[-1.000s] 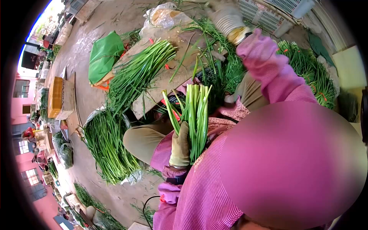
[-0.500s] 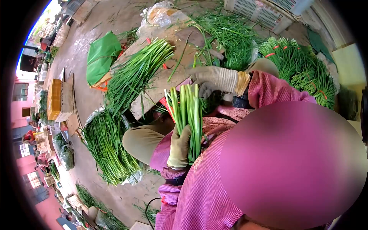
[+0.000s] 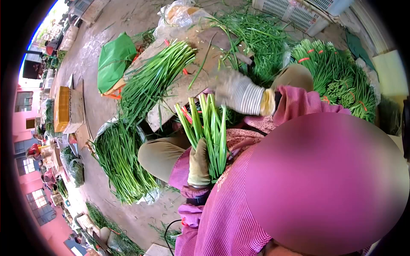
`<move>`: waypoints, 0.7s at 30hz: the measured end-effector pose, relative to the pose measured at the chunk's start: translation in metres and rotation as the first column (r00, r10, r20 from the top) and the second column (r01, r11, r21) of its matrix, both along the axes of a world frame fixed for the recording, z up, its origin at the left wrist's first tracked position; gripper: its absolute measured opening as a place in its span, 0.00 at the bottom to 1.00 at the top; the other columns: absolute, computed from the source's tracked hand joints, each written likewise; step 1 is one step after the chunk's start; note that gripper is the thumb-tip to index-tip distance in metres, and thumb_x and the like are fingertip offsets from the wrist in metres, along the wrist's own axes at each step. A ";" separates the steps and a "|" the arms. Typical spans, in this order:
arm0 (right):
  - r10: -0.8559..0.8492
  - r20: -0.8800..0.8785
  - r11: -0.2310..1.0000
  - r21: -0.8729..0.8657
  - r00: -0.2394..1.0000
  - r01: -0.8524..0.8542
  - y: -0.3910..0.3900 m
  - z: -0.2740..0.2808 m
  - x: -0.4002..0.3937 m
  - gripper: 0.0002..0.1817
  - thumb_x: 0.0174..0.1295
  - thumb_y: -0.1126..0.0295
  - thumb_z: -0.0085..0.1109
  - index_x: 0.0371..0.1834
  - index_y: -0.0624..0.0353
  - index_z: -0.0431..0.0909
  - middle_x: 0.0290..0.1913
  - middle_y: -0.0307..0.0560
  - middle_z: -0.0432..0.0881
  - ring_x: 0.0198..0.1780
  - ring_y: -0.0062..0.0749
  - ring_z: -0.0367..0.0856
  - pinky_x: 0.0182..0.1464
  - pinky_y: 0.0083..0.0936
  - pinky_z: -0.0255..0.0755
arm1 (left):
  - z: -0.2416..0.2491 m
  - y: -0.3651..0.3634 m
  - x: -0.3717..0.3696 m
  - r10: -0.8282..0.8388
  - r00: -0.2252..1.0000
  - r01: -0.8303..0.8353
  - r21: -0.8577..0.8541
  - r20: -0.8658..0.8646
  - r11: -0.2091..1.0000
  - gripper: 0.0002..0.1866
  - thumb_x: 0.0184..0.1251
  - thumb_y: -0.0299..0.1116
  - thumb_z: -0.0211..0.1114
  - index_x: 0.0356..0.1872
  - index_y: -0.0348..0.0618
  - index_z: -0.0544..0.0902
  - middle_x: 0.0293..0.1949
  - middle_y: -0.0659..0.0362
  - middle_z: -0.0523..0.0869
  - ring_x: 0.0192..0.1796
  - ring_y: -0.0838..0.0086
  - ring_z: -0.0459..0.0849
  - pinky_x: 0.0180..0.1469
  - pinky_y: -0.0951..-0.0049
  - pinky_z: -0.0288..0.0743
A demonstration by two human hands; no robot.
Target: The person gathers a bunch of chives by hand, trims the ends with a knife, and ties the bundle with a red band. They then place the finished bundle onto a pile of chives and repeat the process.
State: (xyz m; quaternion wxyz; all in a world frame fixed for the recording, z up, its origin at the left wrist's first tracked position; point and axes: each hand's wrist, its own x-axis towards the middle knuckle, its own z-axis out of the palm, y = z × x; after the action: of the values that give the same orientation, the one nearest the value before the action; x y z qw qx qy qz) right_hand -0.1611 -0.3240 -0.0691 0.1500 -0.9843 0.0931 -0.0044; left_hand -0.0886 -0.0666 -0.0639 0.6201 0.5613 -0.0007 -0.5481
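Observation:
My left hand [image 3: 199, 164], in a pale glove, is closed round a small bunch of garlic chives [image 3: 210, 128]. The pale stalk ends fan out above the fingers, and the leaves lie against the purple checked clothing. My right hand [image 3: 237, 91], in a striped knitted glove, is just beyond the stalk ends. Motion smears its fingers, so what they hold, if anything, does not show. Beyond both hands, a larger pile of garlic chives [image 3: 160, 77] lies on a worn wooden board [image 3: 179, 96].
Another heap of chives [image 3: 124, 164] lies beside my knee. Bundles tied with red bands [image 3: 331, 72] and loose green trimmings [image 3: 260, 40] lie at upper right. A green bag [image 3: 115, 62], yellow box [image 3: 62, 110] and plastic crate [image 3: 294, 15] stand on the floor.
The stalks in my left hand have spread apart, their ends leaning outward. My right hand has shifted slightly, and its fingers are more blurred.

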 end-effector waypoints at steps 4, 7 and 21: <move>-0.365 0.048 0.876 -0.320 0.930 0.360 -0.056 0.021 0.001 0.12 0.62 0.57 0.58 0.34 0.51 0.85 0.57 0.43 0.80 0.68 0.47 0.67 0.71 0.50 0.59 | 0.006 -0.001 -0.001 -0.025 0.998 0.025 -0.003 0.059 1.000 0.21 0.78 0.45 0.49 0.50 0.37 0.81 0.35 0.59 0.86 0.32 0.75 0.84 0.34 0.77 0.79; -0.242 0.475 0.668 -0.551 0.846 0.500 -0.065 0.049 -0.001 0.16 0.60 0.52 0.59 0.36 0.54 0.84 0.54 0.49 0.80 0.66 0.48 0.70 0.68 0.50 0.62 | 0.004 -0.001 0.000 -0.036 0.995 0.035 0.012 0.088 0.999 0.21 0.78 0.46 0.49 0.49 0.36 0.81 0.35 0.59 0.85 0.32 0.76 0.83 0.35 0.76 0.78; -0.012 -0.046 0.726 0.686 0.999 0.040 -0.017 0.007 0.012 0.22 0.58 0.58 0.64 0.48 0.65 0.80 0.41 0.56 0.85 0.43 0.43 0.84 0.46 0.34 0.76 | 0.006 -0.003 -0.007 -0.014 0.990 0.017 -0.022 0.139 1.000 0.20 0.69 0.23 0.60 0.61 0.35 0.71 0.43 0.57 0.83 0.37 0.74 0.84 0.39 0.76 0.81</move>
State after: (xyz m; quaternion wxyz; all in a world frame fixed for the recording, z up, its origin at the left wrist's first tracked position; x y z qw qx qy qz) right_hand -0.1490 -0.3405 -0.0620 0.5013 -0.8576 0.1048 0.0473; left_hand -0.0958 -0.0701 -0.0581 0.6209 0.5908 -0.0547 -0.5122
